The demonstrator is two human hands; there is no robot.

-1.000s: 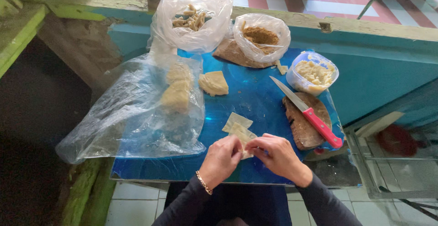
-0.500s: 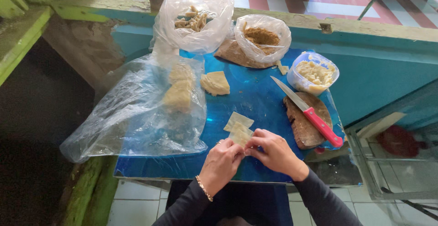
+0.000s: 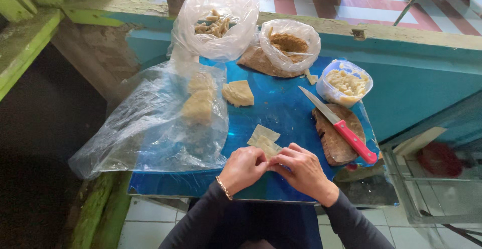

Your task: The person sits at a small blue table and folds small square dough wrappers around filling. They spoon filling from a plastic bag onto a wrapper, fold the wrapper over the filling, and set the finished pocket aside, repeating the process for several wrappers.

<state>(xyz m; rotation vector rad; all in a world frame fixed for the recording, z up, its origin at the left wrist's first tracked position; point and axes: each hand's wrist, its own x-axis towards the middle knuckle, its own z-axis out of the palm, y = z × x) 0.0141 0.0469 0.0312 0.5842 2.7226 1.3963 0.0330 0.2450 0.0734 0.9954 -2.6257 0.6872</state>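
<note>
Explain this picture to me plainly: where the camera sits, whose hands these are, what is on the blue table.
There is no machine here. The camera sits on a person's head and looks down at their own two hands. The left hand and the right hand meet at the near edge of the blue table, pinching a thin pale dough sheet; another sheet lies just beyond. On the table lie a red-handled knife on a wooden board, a tub of filling, pale dough pieces and clear plastic bags.
</note>
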